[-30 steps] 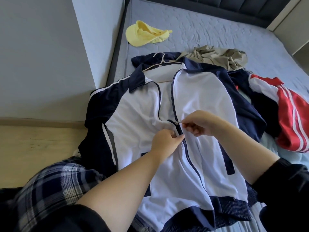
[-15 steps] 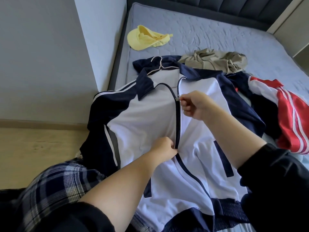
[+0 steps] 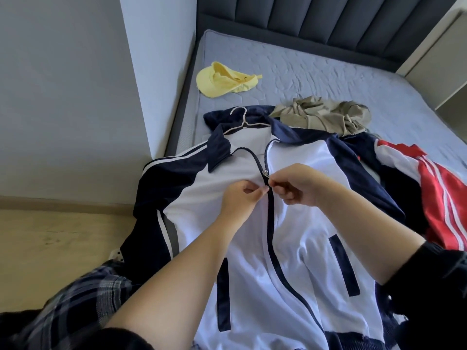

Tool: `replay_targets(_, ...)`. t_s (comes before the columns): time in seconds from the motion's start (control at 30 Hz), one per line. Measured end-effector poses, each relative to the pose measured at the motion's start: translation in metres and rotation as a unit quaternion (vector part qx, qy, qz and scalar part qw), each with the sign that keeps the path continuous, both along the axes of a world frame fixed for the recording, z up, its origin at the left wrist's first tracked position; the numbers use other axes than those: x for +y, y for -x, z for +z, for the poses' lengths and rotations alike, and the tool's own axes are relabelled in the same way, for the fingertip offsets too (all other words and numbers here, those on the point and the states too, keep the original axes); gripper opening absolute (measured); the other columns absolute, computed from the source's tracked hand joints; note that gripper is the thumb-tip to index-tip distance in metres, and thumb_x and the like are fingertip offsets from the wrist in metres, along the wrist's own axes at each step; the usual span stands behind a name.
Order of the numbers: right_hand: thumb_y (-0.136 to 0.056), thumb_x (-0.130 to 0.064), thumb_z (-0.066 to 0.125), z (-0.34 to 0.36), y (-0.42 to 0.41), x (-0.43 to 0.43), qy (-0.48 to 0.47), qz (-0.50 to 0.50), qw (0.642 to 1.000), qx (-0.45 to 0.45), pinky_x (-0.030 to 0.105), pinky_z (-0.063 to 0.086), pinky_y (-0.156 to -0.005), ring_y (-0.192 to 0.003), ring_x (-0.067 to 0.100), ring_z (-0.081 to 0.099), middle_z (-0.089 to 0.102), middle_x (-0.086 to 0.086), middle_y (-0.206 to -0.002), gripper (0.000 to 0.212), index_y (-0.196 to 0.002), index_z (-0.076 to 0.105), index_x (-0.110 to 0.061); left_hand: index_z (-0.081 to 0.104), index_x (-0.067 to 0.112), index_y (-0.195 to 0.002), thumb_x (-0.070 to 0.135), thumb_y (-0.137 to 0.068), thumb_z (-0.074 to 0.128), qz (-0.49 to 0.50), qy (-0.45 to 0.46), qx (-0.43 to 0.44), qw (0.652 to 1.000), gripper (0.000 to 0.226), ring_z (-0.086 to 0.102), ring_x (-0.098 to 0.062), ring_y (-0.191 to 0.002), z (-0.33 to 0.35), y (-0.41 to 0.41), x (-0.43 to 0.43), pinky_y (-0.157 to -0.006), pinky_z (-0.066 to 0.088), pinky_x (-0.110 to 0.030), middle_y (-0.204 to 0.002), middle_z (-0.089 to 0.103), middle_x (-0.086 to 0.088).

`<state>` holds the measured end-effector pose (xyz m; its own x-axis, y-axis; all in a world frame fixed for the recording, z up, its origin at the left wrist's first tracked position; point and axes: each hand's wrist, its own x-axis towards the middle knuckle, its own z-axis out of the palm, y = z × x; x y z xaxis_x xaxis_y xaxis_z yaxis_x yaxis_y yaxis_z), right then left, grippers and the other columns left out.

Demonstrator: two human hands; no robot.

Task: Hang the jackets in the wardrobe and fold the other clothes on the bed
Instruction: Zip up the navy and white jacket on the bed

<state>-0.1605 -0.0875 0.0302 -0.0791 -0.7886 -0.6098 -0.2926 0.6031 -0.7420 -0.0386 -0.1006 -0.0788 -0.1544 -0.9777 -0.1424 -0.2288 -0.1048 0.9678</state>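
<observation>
A white and navy jacket (image 3: pixel 310 223) lies face up on the bed (image 3: pixel 316 72), with a white hanger (image 3: pixel 243 120) in its collar. Its zipper is closed up to the chest and open above. My right hand (image 3: pixel 295 185) pinches the zipper pull (image 3: pixel 265 174). My left hand (image 3: pixel 242 198) pinches the white fabric just left of the zipper, beside the right hand. A red, white and navy jacket (image 3: pixel 442 198) lies crumpled at the right. An olive garment (image 3: pixel 323 116) is bunched behind the collar. A yellow garment (image 3: pixel 225 80) lies near the bed's far left corner.
A plaid garment (image 3: pixel 75 299) lies at the lower left by the bed edge. A grey wall corner (image 3: pixel 156 72) stands left of the bed, with wood floor (image 3: pixel 50 248) below it. A padded headboard (image 3: pixel 328 21) runs along the back. A pale cabinet (image 3: pixel 442 59) stands at the right.
My right hand drew the zipper pull up the jacket from mid-front to the chest. My left hand moved up the fabric and now pinches it right beside the pull.
</observation>
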Motion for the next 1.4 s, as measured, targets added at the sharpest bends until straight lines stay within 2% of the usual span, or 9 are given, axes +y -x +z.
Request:
replay_targets(0.13, -0.095, -0.007, 0.04, 0.005, 0.004, -0.005, -0.013, 0.024, 1.0, 0.014, 0.018, 0.025, -0.04, -0.038, 0.011, 0.027, 0.041, 0.002, -0.046, 0.028, -0.069, 0.052, -0.007, 0.067, 0.013, -0.075, 0.036, -0.073, 0.079, -0.017, -0.013, 0.036, 0.999, 0.026, 0.054, -0.008, -0.057, 0.002, 0.003, -0.008, -0.055, 0.041, -0.021, -0.064, 0.062, 0.006)
replay_targets(0.27, -0.097, -0.009, 0.037, 0.01, 0.008, -0.011, -0.039, 0.048, 0.998, 0.025, 0.018, 0.025, -0.037, -0.037, 0.011, 0.025, 0.039, 0.001, -0.045, 0.03, -0.07, 0.051, -0.008, 0.057, 0.015, -0.067, 0.048, -0.071, 0.074, -0.004, 0.03, -0.075, 0.997, 0.037, 0.056, -0.016, -0.063, 0.005, 0.01, -0.01, -0.061, 0.045, -0.032, -0.066, 0.059, 0.004)
replay_targets(0.4, -0.097, -0.01, 0.038, 0.012, 0.011, -0.015, -0.056, 0.048, 0.997, 0.011, 0.018, 0.023, -0.038, -0.038, 0.011, 0.024, 0.039, 0.001, -0.045, 0.029, -0.07, 0.049, -0.01, 0.043, 0.022, -0.057, 0.043, -0.08, 0.064, 0.008, 0.061, -0.124, 0.99, 0.038, 0.05, -0.017, -0.06, 0.01, 0.012, -0.012, -0.052, 0.032, -0.028, -0.058, 0.05, 0.006)
replay_targets(0.6, -0.096, -0.011, 0.039, 0.006, 0.008, -0.021, -0.046, -0.021, 0.999, -0.011, 0.022, 0.017, -0.048, -0.034, 0.008, 0.027, 0.041, -0.003, -0.044, 0.028, -0.069, 0.047, -0.012, 0.032, 0.018, -0.057, 0.032, -0.087, 0.058, -0.058, 0.074, -0.156, 0.983, 0.043, 0.04, -0.018, -0.064, 0.002, 0.004, -0.016, -0.052, 0.025, -0.025, -0.062, 0.038, 0.004)
replay_targets(0.77, -0.098, -0.008, 0.036, 0.019, -0.003, -0.047, -0.011, -0.101, 0.994, -0.041, 0.015, 0.022, -0.033, -0.03, 0.007, 0.026, 0.04, -0.004, -0.041, 0.033, -0.067, 0.045, -0.013, 0.028, 0.016, -0.054, 0.031, -0.084, 0.066, -0.083, 0.039, -0.166, 0.982, 0.051, 0.032, -0.018, -0.051, -0.013, -0.001, -0.013, -0.051, 0.025, -0.031, -0.051, 0.033, 0.002)
replay_targets(1.0, -0.099, -0.008, 0.035, 0.025, -0.015, -0.067, 0.02, -0.138, 0.989, -0.051, 0.015, 0.024, -0.033, -0.031, 0.008, 0.029, 0.042, -0.003, -0.042, 0.034, -0.067, 0.048, -0.011, 0.03, 0.017, -0.053, 0.032, -0.084, 0.067, -0.073, 0.009, -0.199, 0.977, 0.051, 0.032, -0.014, -0.045, -0.027, -0.008, -0.019, -0.043, 0.021, -0.029, -0.049, 0.034, 0.003)
replay_targets(1.17, -0.099, -0.006, 0.031, 0.04, -0.018, -0.08, 0.133, -0.177, 0.968, -0.122, 0.018, 0.022, -0.044, -0.042, 0.009, 0.026, 0.037, 0.0, -0.054, 0.034, -0.068, 0.044, -0.012, 0.054, 0.021, -0.065, 0.032, -0.087, 0.063, -0.133, -0.048, -0.228, 0.963, 0.026, 0.061, -0.026, -0.079, -0.048, -0.018, -0.01, -0.066, 0.045, -0.03, -0.075, 0.063, -0.002)
replay_targets(1.3, -0.098, -0.004, 0.035, 0.054, -0.028, -0.087, 0.149, -0.112, 0.982, -0.019, 0.02, 0.022, -0.05, -0.049, 0.011, 0.026, 0.037, 0.004, -0.059, 0.033, -0.067, 0.045, -0.01, 0.048, 0.021, -0.062, 0.035, -0.088, 0.061, -0.12, -0.064, -0.228, 0.964, 0.032, 0.061, -0.03, -0.087, -0.052, -0.019, -0.007, -0.069, 0.043, -0.031, -0.083, 0.065, -0.006)
replay_targets(1.4, -0.099, -0.005, 0.035, 0.045, -0.031, -0.086, 0.156, -0.112, 0.98, -0.051, 0.02, 0.025, -0.051, -0.05, 0.013, 0.028, 0.04, 0.004, -0.062, 0.033, -0.068, 0.047, -0.01, 0.045, 0.022, -0.061, 0.036, -0.088, 0.06, -0.115, -0.057, -0.237, 0.963, 0.035, 0.06, -0.03, -0.088, -0.051, -0.018, -0.008, -0.068, 0.041, -0.031, -0.088, 0.066, -0.009)
